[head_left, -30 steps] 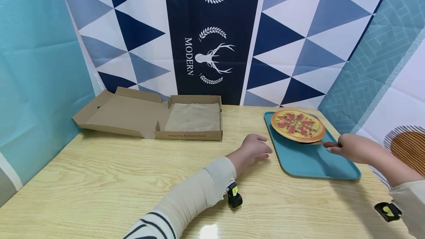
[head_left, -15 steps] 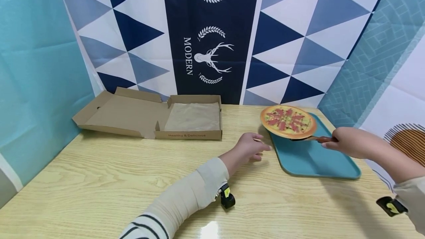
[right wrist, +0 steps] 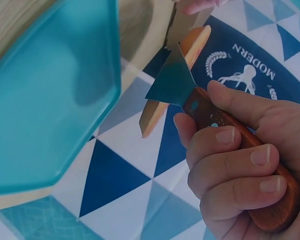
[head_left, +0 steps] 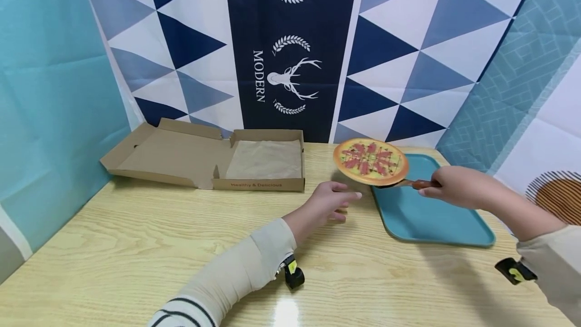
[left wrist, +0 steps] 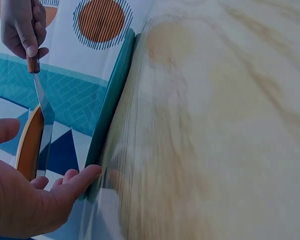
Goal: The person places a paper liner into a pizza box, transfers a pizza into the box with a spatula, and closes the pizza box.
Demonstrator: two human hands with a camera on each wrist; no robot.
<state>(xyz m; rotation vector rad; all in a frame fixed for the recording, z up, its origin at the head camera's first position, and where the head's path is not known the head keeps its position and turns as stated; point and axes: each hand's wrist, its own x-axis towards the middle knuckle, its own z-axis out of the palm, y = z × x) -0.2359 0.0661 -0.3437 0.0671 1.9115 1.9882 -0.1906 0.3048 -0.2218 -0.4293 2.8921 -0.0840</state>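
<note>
My right hand grips the brown wooden handle of a metal spatula, fingers curled round it. On the spatula's blade rides a round pizza with red strips and green bits on top. It is held up over the left edge of a blue tray, and its far half reaches past that edge. My left hand hovers just in front of and left of the pizza, palm up with loosely spread fingers, holding nothing. In the left wrist view the pizza appears edge-on behind those fingers.
An unfolded cardboard pizza box stands at the back left, its lid lying out to the left. Brown paper lines its base. Patterned cloth hangs behind the wooden table.
My right hand has carried the pizza on the spatula leftward, from over the tray to past its left edge. My left hand has drifted left too, still holding nothing.
</note>
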